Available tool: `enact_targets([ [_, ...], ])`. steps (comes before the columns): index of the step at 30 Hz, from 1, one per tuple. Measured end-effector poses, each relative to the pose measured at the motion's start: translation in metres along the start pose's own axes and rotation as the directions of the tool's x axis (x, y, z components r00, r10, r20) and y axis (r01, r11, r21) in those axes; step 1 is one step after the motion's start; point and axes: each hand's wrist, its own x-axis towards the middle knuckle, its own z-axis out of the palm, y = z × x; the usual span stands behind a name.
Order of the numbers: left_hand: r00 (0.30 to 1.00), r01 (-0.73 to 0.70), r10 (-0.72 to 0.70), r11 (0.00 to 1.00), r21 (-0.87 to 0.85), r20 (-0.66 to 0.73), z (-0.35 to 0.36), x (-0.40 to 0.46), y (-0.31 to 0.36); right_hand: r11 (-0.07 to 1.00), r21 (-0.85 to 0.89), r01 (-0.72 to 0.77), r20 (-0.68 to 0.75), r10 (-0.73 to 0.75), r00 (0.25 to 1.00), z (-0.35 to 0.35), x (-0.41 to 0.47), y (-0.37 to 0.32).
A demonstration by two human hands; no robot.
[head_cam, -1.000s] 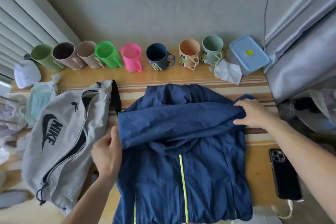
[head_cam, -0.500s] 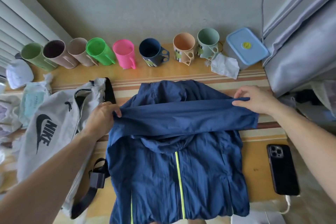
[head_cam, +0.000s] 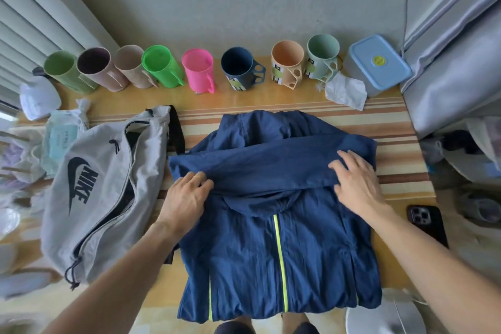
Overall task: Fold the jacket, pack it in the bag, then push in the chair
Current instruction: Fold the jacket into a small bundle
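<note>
A navy blue jacket with a neon yellow zipper lies front-up on the table, its sleeves folded across the chest in a horizontal band. My left hand rests on the band's left end, fingers curled over the fabric edge. Flat on the band's right end lies my right hand, fingers spread. A grey Nike bag with its zipper open sits to the left of the jacket, touching it. No chair can be made out.
A row of coloured mugs lines the wall, with a blue-lidded box and a crumpled tissue at the right. A black phone lies at the table's right edge. Packets and clutter sit at far left.
Both hands have lowered the folded sleeve band onto the jacket. My right hand went from pinching the fabric to lying flat; my left hand moved right, off the bag's edge.
</note>
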Motion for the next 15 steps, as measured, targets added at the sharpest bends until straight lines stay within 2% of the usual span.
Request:
enact_targets([
  [4, 0.995, 0.008, -0.016, 0.996, -0.088, -0.094, -0.012, -0.011, 0.001, 0.971, 0.171, -0.165, -0.101, 0.184, 0.978, -0.011, -0.008, -0.01],
  [7, 0.999, 0.009, -0.014, 0.993, -0.121, -0.037, -0.001, -0.008, 0.016, 0.986, 0.145, -0.081, -0.171, 0.106, 0.98, -0.002, -0.023, -0.032],
  [8, 1.0, 0.031, -0.03, 0.995, -0.095, 0.01, 0.009, -0.004, 0.019, 0.988, 0.135, -0.075, -0.138, 0.094, 0.986, 0.003, -0.025, -0.037],
  [10, 0.989, 0.064, -0.063, 0.998, -0.003, 0.132, 0.036, 0.0, 0.022, 0.991, 0.017, -0.134, 0.085, 0.132, 0.988, 0.015, -0.023, -0.041],
  [11, 0.98, 0.076, -0.081, 0.996, 0.036, 0.182, 0.045, 0.0, 0.024, 0.985, -0.055, -0.162, 0.201, 0.17, 0.965, 0.023, -0.024, -0.04],
  [12, 0.972, 0.097, -0.107, 0.994, 0.057, 0.208, 0.05, -0.001, 0.027, 0.979, -0.09, -0.182, 0.256, 0.2, 0.946, 0.03, -0.026, -0.04],
  [13, 0.97, 0.122, -0.131, 0.991, 0.058, 0.203, 0.048, -0.002, 0.032, 0.976, -0.079, -0.201, 0.24, 0.214, 0.947, 0.033, -0.03, -0.043],
  [15, 0.982, 0.155, -0.154, 0.988, 0.001, 0.105, 0.034, -0.01, 0.05, 0.983, 0.02, -0.184, 0.057, 0.182, 0.982, 0.029, -0.045, -0.057],
])
